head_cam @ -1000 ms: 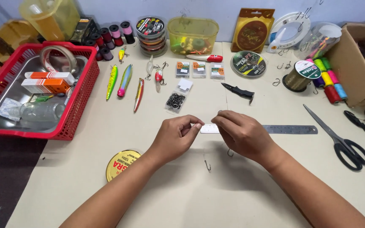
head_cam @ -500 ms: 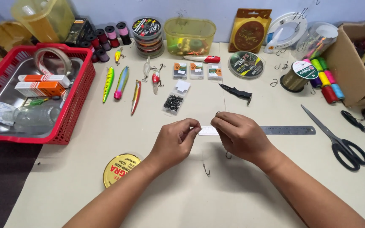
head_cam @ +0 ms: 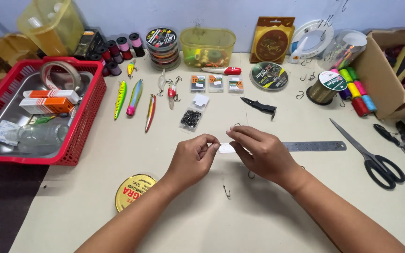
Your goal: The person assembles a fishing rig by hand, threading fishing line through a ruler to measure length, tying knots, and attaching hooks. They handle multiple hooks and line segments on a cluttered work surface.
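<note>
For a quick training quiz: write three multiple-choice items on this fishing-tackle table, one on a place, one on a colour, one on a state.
1. Where do the scissors lie?
A. In the red basket
B. On the table to the right of the metal ruler
C. Inside the cardboard box

2. What colour is the basket at the left?
A. Red
B. Blue
C. Green

3. How are the left hand and right hand placed?
A. Flat and far apart
B. One holds the scissors
C. Fingertips pinched, close together above the table

Answers: 1 B, they rest past the ruler's right end. 2 A, its mesh walls are red. 3 C, both hands pinch near the ruler's left end; what they pinch is too small to tell.
</note>
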